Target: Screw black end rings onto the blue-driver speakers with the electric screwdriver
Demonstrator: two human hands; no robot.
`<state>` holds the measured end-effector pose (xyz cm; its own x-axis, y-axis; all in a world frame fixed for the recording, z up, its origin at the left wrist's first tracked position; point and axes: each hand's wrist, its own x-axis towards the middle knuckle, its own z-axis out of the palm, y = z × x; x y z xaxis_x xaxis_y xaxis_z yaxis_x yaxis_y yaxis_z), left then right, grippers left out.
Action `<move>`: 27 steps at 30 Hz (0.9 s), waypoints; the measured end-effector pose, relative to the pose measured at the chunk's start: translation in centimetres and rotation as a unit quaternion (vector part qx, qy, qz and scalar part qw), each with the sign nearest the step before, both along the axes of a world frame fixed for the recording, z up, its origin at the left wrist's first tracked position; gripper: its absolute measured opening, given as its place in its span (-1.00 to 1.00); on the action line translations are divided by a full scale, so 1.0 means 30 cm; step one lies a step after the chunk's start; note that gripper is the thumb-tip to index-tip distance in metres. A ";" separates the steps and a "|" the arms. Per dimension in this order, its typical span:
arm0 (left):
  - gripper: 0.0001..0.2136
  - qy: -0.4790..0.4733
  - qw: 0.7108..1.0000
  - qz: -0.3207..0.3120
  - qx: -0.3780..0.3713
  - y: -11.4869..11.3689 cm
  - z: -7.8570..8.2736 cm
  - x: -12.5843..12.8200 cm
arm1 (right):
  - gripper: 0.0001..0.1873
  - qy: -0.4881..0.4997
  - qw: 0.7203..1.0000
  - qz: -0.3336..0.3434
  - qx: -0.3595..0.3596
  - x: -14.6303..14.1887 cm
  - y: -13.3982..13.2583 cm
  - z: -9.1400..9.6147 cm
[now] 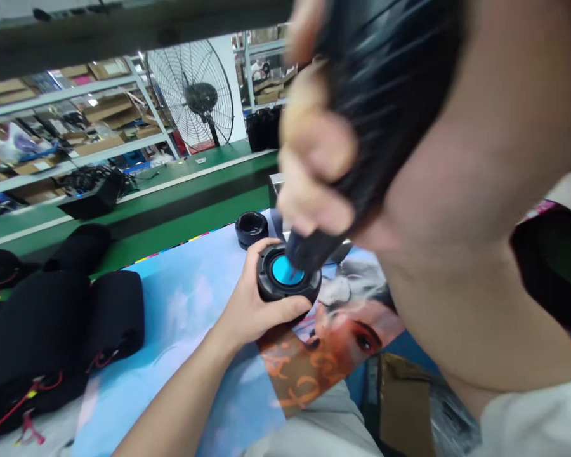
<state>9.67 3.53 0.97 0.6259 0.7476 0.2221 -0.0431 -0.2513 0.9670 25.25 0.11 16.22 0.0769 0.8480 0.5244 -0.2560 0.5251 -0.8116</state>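
Note:
My left hand (pixel 254 304) is closed around a round black part with a blue centre disc (pixel 286 274), holding it just above the printed poster sheet (pixel 190 304) on the bench. My right hand (pixel 314 152) is raised close to the camera and grips a black power screwdriver (pixel 385 95). The tool's tip (pixel 295 270) points down onto the blue disc. A second round black part (pixel 251 228) sits on the sheet just behind the held one.
Black fabric pieces with red wires (pixel 47 336) lie at the left. A green conveyor belt (pixel 171 197) runs behind the bench. Beyond it stand a floor fan (pixel 195 95) and shelves with boxes (pixel 66 120). A cardboard box (pixel 404 400) sits at the lower right.

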 end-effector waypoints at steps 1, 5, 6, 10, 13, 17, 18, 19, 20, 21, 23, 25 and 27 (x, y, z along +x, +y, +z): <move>-0.16 -0.009 1.000 -0.003 -0.001 0.001 -0.007 0.000 | -0.36 0.015 0.998 -0.036 0.052 0.024 0.008 -0.008; -0.12 -0.013 1.000 -0.013 -0.005 0.001 -0.025 0.001 | -0.51 0.057 0.958 -0.256 0.118 0.110 0.102 -0.134; -0.13 -0.013 1.000 -0.013 -0.005 0.002 -0.027 0.000 | -0.52 0.059 0.957 -0.269 0.092 0.125 0.127 -0.174; -0.14 -0.019 1.000 -0.019 0.006 0.005 -0.027 -0.003 | -0.51 0.068 0.964 -0.253 0.046 0.165 0.180 -0.282; -0.14 -0.022 1.000 -0.018 0.007 0.006 -0.027 -0.004 | -0.45 0.043 0.973 -0.228 0.009 0.177 0.168 -0.294; -0.13 -0.023 1.000 -0.018 -0.004 0.003 -0.028 -0.004 | -0.48 0.033 0.979 -0.201 -0.011 0.168 0.122 -0.227; -0.12 -0.022 1.000 -0.021 -0.007 0.001 -0.027 -0.004 | -0.50 0.037 0.975 -0.219 0.022 0.161 0.115 -0.204; -0.12 -0.022 0.999 -0.022 -0.009 0.000 -0.026 -0.004 | -0.53 0.039 0.967 -0.243 0.065 0.153 0.112 -0.184; -0.13 -0.022 0.999 -0.023 -0.012 -0.001 -0.025 -0.004 | -0.55 0.041 0.956 -0.269 0.107 0.144 0.114 -0.169; -0.14 -0.024 0.999 -0.022 -0.014 -0.002 -0.024 -0.004 | -0.57 0.037 0.948 -0.286 0.132 0.136 0.122 -0.163; -0.16 -0.028 0.999 -0.020 -0.020 -0.002 -0.022 -0.004 | -0.58 0.038 0.943 -0.302 0.136 0.127 0.147 -0.181; -0.18 -0.032 0.999 -0.024 -0.022 -0.001 -0.021 -0.004 | -0.58 0.038 0.949 -0.298 0.098 0.133 0.175 -0.227; -0.19 -0.035 0.999 -0.029 -0.021 0.000 -0.020 -0.004 | -0.53 0.027 0.955 -0.287 0.071 0.149 0.190 -0.277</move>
<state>9.55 3.54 0.36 0.6517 0.7204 0.2371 -0.1250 -0.2063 0.9705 29.71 5.81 7.91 0.5376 0.5783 0.6137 0.0684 0.6955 -0.7153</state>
